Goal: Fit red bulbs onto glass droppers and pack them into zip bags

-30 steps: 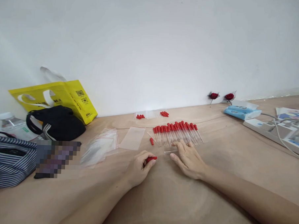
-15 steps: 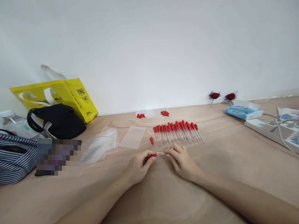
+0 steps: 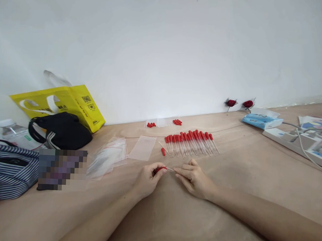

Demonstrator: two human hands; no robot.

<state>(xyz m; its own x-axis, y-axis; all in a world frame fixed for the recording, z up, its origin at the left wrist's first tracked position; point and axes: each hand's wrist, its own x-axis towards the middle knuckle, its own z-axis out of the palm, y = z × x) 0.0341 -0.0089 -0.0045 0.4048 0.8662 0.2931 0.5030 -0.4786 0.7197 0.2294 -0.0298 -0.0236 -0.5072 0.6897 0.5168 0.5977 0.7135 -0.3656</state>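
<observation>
My left hand (image 3: 148, 178) is closed around a red rubber bulb (image 3: 163, 168), partly hidden by the fingers. A thin clear dropper tube (image 3: 170, 169) runs from the bulb's mouth to my right hand (image 3: 194, 179), whose thumb and fingers pinch its other end. Just beyond the hands lies a row of several droppers (image 3: 189, 143), red bulbs pointing to the wall and clear tubes toward me. One loose red bulb (image 3: 163, 151) rests at the row's left end, beside a bare tube (image 3: 163, 147).
Clear zip bags (image 3: 108, 155) lie left of the row, with a single flat bag (image 3: 142, 148) nearer it. Small piles of red bulbs (image 3: 177, 122) sit by the wall. A yellow bag (image 3: 89, 106) and black pouch (image 3: 67, 130) stand left; a power strip (image 3: 290, 140) lies right.
The tube between my hands shows less of its length and is slightly tilted. My right hand has moved a little left and down, closer to my left hand, which keeps the bulb.
</observation>
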